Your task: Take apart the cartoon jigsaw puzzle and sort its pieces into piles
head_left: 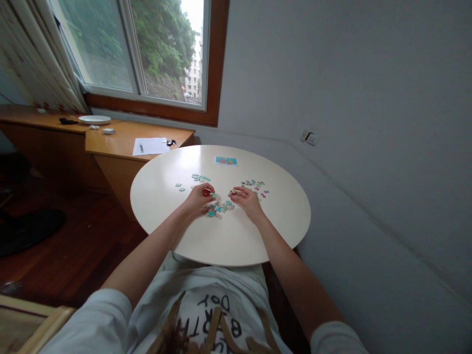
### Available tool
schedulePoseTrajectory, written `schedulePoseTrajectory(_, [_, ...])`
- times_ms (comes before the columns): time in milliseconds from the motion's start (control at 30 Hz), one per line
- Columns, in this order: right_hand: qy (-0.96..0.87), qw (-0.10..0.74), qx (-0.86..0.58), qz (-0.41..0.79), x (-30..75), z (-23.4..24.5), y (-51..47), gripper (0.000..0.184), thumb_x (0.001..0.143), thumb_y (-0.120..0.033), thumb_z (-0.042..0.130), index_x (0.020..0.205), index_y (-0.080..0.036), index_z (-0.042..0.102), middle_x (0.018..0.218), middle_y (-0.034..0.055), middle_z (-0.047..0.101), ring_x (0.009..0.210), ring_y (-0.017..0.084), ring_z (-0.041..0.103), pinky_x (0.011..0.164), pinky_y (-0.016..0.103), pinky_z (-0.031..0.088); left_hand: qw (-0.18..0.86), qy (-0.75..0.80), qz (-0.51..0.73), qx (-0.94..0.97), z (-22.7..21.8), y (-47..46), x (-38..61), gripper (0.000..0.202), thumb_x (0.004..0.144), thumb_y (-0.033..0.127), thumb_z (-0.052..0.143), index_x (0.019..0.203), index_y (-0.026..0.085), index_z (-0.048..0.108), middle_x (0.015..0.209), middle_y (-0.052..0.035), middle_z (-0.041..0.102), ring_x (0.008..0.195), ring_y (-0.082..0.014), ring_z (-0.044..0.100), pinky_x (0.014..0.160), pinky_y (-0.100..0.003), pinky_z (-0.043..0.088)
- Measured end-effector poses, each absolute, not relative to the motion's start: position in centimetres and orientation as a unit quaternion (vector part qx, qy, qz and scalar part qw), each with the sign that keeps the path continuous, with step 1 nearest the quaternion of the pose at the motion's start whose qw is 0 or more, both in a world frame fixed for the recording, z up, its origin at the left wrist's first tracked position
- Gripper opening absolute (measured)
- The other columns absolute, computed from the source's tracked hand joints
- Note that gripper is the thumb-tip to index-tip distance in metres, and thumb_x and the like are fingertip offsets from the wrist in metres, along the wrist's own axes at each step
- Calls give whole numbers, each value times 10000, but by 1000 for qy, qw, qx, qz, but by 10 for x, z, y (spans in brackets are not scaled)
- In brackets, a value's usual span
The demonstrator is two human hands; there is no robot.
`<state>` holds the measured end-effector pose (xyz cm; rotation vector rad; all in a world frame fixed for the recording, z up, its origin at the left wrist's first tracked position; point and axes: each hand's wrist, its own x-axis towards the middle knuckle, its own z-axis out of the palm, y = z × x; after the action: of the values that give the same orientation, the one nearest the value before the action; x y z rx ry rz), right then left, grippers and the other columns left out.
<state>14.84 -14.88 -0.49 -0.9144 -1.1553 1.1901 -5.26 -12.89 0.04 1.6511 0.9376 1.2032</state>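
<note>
Over the middle of the round white table, my left hand pinches a small teal jigsaw piece between thumb and fingers. Across from it, my right hand grips another jigsaw piece, yellow-green and dark red. Below and between both hands lies a loose pile of jigsaw pieces, mostly teal, some with pale sides up. Beyond my left hand is a group of teal pieces, with a few others to its left. Multicoloured pieces lie scattered past my right hand, which partly hides them.
A small picture card with a teal ground rests near the table's far edge. At the back left, a wooden desk holds a paper sheet, keys and a white plate. A wall stands along the right.
</note>
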Motion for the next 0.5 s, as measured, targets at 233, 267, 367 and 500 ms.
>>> schedulePoseTrajectory(233, [-497, 582, -392, 509, 149, -4, -150, 423, 474, -245, 807, 849, -193, 616, 754, 11, 697, 785, 202, 688, 789, 363, 520, 425, 368, 476, 677, 3, -131, -53, 247, 541, 259, 712, 700, 157, 554, 691, 8, 588, 608, -106, 559, 603, -255, 455])
schedulePoseTrajectory(267, [-497, 582, -393, 509, 149, -4, -150, 422, 472, -246, 808, 843, -192, 616, 753, 12, 697, 784, 202, 688, 788, 363, 520, 426, 364, 475, 679, 3, -131, -53, 247, 544, 265, 714, 699, 156, 556, 720, -2, 602, 619, -107, 564, 613, -259, 459])
schedulePoseTrajectory(367, [-497, 581, -396, 509, 148, -3, -150, 422, 465, -252, 810, 833, -190, 614, 753, 15, 699, 784, 206, 688, 788, 366, 521, 431, 352, 475, 682, 3, -132, -53, 266, 541, 288, 729, 691, 152, 555, 815, -33, 637, 644, -108, 571, 637, -271, 471])
schedulePoseTrajectory(500, [-495, 582, -400, 506, 148, -2, -151, 429, 458, -258, 811, 832, -187, 613, 746, 14, 698, 781, 212, 690, 785, 371, 523, 440, 341, 478, 680, 2, -131, -52, 297, 528, 314, 746, 683, 151, 552, 855, -51, 655, 651, -106, 564, 651, -280, 479])
